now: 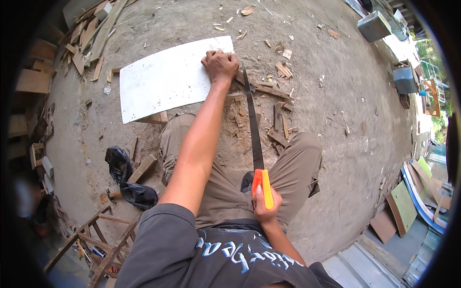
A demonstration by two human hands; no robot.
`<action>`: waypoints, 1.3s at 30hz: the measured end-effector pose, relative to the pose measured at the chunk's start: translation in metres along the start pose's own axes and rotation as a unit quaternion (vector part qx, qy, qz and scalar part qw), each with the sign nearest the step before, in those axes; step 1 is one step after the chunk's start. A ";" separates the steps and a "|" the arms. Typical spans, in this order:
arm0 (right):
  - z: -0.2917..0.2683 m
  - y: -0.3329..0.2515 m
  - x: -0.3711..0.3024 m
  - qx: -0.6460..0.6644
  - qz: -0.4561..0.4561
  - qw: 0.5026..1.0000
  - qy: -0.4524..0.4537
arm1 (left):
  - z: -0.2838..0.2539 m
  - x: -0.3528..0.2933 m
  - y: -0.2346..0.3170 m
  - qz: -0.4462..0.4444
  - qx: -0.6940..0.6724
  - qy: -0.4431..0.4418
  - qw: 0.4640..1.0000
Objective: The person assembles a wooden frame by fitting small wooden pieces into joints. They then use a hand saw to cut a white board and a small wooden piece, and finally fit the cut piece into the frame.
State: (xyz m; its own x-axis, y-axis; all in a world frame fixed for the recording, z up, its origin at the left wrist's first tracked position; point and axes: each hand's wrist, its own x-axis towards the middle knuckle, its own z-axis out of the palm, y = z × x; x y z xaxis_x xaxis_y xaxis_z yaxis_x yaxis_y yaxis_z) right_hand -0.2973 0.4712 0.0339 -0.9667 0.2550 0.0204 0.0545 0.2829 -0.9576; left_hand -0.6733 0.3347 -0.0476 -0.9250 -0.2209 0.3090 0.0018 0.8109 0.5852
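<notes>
A white board (165, 77) with dark specks lies raised off the ground, with wood pieces showing beneath its near edge. My left hand (221, 66) is closed at the board's right end, knuckles up and fingers curled down onto it. In my right hand (267, 204) is the orange and yellow handle of a handsaw (253, 125), gripped close to my lap. Its long dark blade points away from me, and the tip is just right of my left hand. Whether the blade touches the board's edge I cannot tell.
Wood offcuts (277, 117) lie scattered between and beyond my knees. A black plastic bag (137, 192) and a wooden ladder-like frame (103, 245) are at the left. Stacked scrap wood (89, 36) stands far left. Leaning panels (402, 206) are at the right.
</notes>
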 end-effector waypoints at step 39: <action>0.030 -0.009 0.064 -0.030 -0.008 0.999 -0.014 | 0.010 0.012 0.005 -0.013 0.066 0.057 0.996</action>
State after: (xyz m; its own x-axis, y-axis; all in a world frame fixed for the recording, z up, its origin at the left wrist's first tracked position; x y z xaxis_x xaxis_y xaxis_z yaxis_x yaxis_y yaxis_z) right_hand -0.3676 0.4573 0.0357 -0.9743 0.2238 0.0262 0.0531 0.3410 -0.9385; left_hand -0.6881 0.3417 -0.0487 -0.8748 -0.2972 0.3826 -0.0792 0.8669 0.4922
